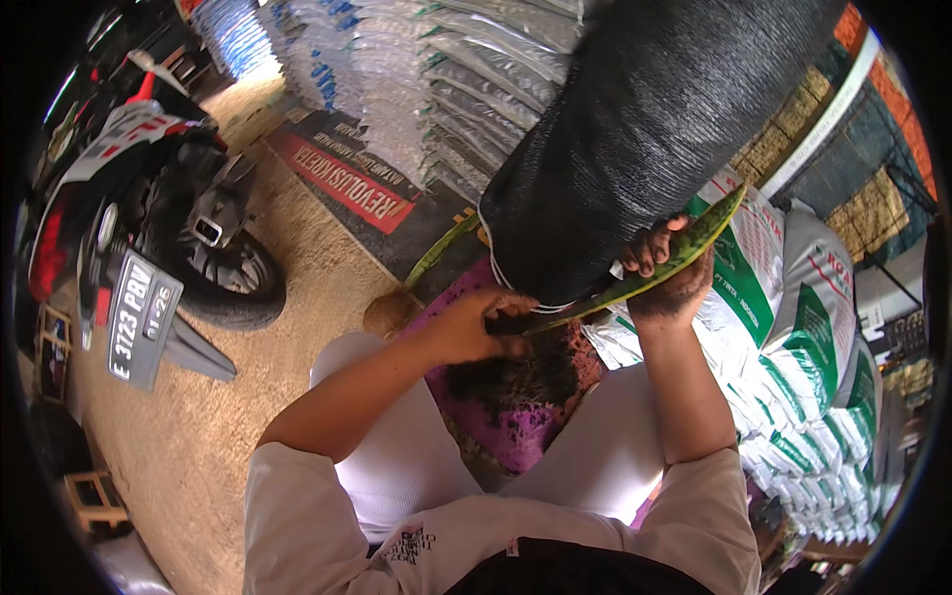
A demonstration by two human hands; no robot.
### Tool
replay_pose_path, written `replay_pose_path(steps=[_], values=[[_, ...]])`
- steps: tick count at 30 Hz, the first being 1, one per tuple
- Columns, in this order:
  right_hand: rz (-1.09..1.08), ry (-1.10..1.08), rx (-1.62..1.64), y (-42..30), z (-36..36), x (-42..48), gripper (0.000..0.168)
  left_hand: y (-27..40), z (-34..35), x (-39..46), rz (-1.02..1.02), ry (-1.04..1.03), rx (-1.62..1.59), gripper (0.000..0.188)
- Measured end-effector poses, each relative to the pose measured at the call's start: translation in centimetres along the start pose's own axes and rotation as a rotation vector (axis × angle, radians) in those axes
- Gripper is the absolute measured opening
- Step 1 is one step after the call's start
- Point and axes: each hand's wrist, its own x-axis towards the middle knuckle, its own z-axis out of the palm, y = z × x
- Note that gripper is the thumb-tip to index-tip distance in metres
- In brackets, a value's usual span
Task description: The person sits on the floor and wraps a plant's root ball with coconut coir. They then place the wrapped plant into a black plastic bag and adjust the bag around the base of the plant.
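Note:
A long green leaf with yellow edges, like a snake plant leaf point(688, 249), slants up to the right. My right hand point(666, 275), darkened with soil, is closed around it. My left hand point(498, 327), its fingers bent, is at the dark lower end of the leaf, beside a white cord point(497, 271); whether it grips anything is unclear. Just above both hands is a large black plastic bundle point(595, 171), edged by the cord. Beneath lies dark soil or roots point(520, 379) on a purple sheet point(513, 439) between my knees. Another such leaf point(442, 249) lies left of the bundle.
A parked motorcycle point(171, 238) stands at the left on rough ground. Filled white and green sacks point(751, 275) are stacked at the right. Clear plastic packs point(476, 82) form piles behind a printed banner point(349, 178). A round brown object point(388, 312) sits near my left knee. Wooden stools point(95, 502) stand lower left.

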Motion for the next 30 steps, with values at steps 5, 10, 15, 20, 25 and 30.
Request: replay_pose_path(steps=[5,10,15,20,25,30], values=[[0.114,0.099,0.042,0.3,-0.9,2.3,0.051,-1.3,0.8,2.2,-0.253,-0.192,-0.172,0.023],[0.443,-0.064,0.084,0.2,-4.7,4.1,0.051,-0.7,-0.4,3.9,-0.274,0.222,-0.605,0.009],[0.389,-0.254,0.221,0.7,-4.5,3.1,0.034,0.0,-1.8,3.5,-0.272,0.337,-0.807,0.006],[0.404,-0.331,0.220,1.2,-3.6,2.5,0.016,0.7,-2.0,2.4,-0.256,0.366,-0.675,0.005],[0.348,-0.276,0.127,2.1,-4.3,1.8,0.006,1.4,-2.1,1.6,-0.241,0.392,-0.645,0.006],[0.311,-0.322,0.108,2.5,-4.4,1.4,0.014,1.5,-2.5,1.0,-0.213,0.417,-0.629,0.007]])
